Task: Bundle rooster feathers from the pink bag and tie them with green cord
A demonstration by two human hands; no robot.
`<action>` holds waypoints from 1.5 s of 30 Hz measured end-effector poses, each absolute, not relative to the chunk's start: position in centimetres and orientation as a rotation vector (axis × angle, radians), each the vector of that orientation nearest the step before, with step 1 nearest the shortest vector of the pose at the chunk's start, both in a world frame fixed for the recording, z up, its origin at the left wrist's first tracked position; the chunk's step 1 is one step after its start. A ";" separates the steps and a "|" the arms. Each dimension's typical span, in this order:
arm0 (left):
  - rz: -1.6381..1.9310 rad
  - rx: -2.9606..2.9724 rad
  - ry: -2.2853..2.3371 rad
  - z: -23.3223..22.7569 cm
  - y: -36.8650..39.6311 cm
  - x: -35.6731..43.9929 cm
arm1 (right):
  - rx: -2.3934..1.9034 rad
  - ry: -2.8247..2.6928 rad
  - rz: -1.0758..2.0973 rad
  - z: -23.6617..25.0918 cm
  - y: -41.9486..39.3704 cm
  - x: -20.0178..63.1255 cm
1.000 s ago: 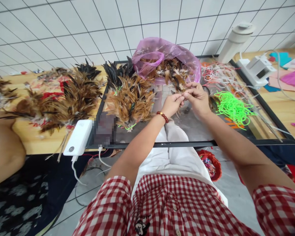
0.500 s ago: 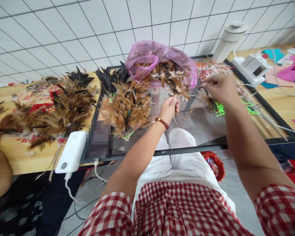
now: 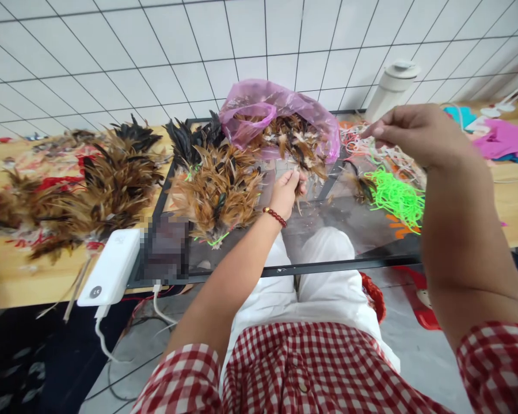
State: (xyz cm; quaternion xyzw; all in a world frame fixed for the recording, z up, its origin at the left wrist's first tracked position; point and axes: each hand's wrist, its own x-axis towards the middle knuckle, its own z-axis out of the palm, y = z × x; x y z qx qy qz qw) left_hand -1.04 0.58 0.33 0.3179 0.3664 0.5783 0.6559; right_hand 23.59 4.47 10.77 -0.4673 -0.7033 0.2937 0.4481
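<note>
Fingers of left hand (image 3: 287, 192) clutch feathers (image 3: 301, 183); raised right hand (image 3: 414, 135) pinches a strand (image 3: 373, 156).

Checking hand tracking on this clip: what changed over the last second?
The right hand left the left hand, where both pinched one small feather bunch, and rose up and to the right, fingertips pinched; whether a thin strand is in them I cannot tell. The left hand kept the bunch, near the pink bag. The feather piles, green cords and white power bank lie as before.
</note>
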 end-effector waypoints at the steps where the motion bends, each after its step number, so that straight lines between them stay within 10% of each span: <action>1: 1.321 0.714 0.791 0.7 0.6 -1.2 | -1.212 -1.835 0.802 11.6 3.8 22.4; 8: 1.049 0.685 0.628 2.9 -0.3 -1.5 | -0.779 -1.761 1.192 9.1 4.1 15.9; 17: 1.228 0.599 0.709 5.0 -0.6 -3.2 | -1.305 -2.371 1.675 3.5 4.7 21.3; 45: 0.945 0.988 1.148 2.2 -0.9 -4.0 | -0.734 -2.241 0.074 1.9 3.0 14.8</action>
